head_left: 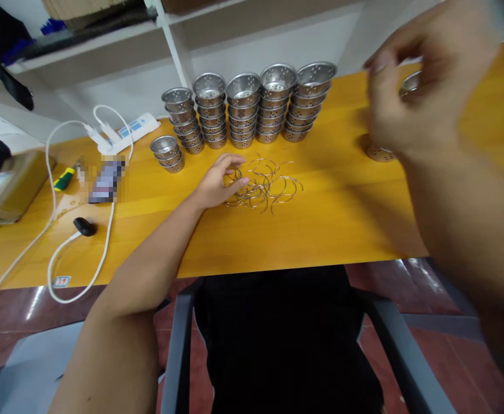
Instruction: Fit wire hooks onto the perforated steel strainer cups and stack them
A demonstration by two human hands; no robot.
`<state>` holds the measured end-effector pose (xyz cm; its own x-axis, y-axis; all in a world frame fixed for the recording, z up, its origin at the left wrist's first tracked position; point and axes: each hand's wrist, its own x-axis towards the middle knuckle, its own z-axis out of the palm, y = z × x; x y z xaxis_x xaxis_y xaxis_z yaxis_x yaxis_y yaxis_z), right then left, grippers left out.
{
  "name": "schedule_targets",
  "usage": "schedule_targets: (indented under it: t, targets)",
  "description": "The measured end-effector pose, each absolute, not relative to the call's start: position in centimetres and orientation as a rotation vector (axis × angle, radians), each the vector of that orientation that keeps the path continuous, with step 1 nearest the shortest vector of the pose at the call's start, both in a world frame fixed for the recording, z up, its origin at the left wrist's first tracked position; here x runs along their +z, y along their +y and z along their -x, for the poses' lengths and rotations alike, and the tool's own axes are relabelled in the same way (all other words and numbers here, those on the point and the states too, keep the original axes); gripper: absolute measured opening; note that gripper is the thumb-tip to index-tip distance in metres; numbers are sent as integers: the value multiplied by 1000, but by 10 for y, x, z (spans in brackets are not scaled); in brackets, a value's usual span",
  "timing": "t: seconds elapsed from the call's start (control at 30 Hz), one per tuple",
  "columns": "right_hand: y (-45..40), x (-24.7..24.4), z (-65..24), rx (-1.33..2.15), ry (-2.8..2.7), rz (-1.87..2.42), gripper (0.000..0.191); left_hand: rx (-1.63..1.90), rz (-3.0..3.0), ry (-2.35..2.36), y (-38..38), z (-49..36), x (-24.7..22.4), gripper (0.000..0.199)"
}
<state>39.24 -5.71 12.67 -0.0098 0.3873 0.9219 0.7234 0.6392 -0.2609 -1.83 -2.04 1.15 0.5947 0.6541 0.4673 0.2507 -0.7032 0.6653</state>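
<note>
A tangle of thin curved metal wires (pixel 273 187) lies on the wooden table. My left hand (pixel 221 181) rests at its left edge, thumb and fingers apart, touching the wires. Raised high at the right, my right hand (pixel 420 75) is blurred, its fingers curled; what they hold, if anything, cannot be made out. Behind and below that hand, perforated metal cups (pixel 380 152) show partly, mostly hidden by the hand and wrist. Several tall stacks of similar cups (pixel 243 103) stand in a row behind the wires, with a shorter stack (pixel 166 154) at their left.
A white power strip (pixel 137 127) with cables lies at the back left of the table (pixel 321 230). Near it are a phone (pixel 106 181), a green and yellow tool (pixel 64 179), a black plug-like object (pixel 84 226) and a box (pixel 23 190). White shelving (pixel 252 34) rises behind.
</note>
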Motion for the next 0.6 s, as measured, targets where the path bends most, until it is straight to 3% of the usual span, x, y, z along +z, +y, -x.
schedule_targets:
  t: [0.1,0.17,0.4,0.6]
  targets:
    - [-75,120,-337,-342,-1893,646,32,1160,-2405,725,-18,21,23,30]
    - [-82,111,-308,-188,-2003,636,34,1353,-2469,830,-11,29,35,28]
    - [-61,60,-272,138,-2002,820,50,1887,-2094,1593,45,107,49,67]
    - [-60,47,-285,256,-1977,1054,54,1716,-1756,1774,84,140,12,85]
